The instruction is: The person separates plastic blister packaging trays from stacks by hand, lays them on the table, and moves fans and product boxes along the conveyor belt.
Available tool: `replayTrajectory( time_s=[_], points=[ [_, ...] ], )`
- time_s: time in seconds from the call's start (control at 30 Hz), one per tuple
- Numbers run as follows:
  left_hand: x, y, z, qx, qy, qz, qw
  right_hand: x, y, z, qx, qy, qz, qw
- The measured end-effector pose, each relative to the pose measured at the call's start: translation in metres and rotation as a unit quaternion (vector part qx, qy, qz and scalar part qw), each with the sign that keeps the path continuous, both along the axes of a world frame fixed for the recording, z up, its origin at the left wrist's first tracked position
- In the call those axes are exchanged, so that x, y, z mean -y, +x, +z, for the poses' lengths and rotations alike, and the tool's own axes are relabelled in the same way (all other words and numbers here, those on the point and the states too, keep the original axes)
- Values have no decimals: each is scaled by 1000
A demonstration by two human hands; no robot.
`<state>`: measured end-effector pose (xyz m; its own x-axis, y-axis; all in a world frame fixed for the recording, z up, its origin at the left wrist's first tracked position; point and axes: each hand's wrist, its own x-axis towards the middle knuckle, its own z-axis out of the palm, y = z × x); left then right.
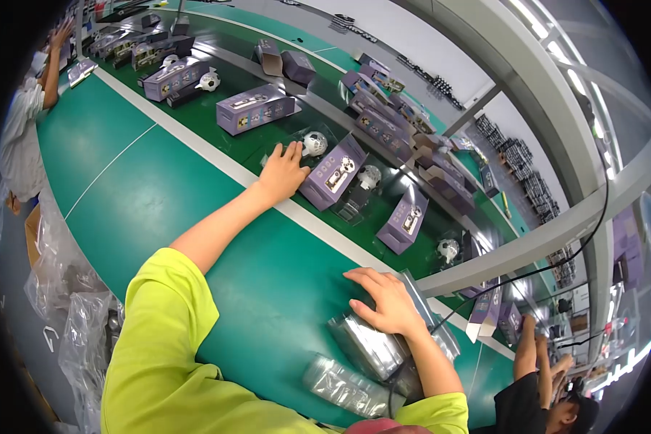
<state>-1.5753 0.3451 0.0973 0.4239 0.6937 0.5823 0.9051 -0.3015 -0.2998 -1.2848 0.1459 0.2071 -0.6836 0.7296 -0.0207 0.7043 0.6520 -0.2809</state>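
My left hand (pixel 283 173) reaches over the conveyor edge, fingers extended beside a black-and-white football-shaped item (pixel 314 144) in a clear plastic tray. Whether the fingertips touch the tray is hard to tell. Just right of that hand stands a purple printed box (pixel 334 171). Another football-shaped item (pixel 369 176) lies in clear plastic beyond this box. My right hand (pixel 389 300) has its fingers spread above stacked clear plastic trays (pixel 372 346) on the green work surface (pixel 267 289). Nearer my body lie more nested clear trays (pixel 349 385).
More purple boxes (pixel 255 108) and football-shaped items line the green conveyor (pixel 231 148). A grey metal post (pixel 513 257) with a black cable crosses at right. Co-workers sit at far left (pixel 23 137) and lower right (pixel 524 398). Plastic bags (pixel 83 354) hang at left.
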Motion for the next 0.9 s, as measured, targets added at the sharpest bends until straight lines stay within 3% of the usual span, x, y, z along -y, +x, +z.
replayTrajectory(
  time_s=[0.07,0.2,0.4,0.53,0.7,0.9],
  points=[
    [3,1,0,14,-8,-2,1000,4,-7,1,-1,-11,-10,1000],
    [-2,-4,1,62,138,-70,986,3,-21,3,-24,-37,-28,999],
    [7,-24,20,212,142,-159,954,8,-38,8,-91,2,-76,993],
    [-3,-45,10,253,109,-98,956,3,-49,1,-121,34,-104,987],
    [-23,-54,-3,332,94,-118,931,-5,-60,-7,-124,62,-141,980],
    [-26,-59,9,250,139,-168,943,-15,-72,-16,-128,64,-161,977]
  ],
)
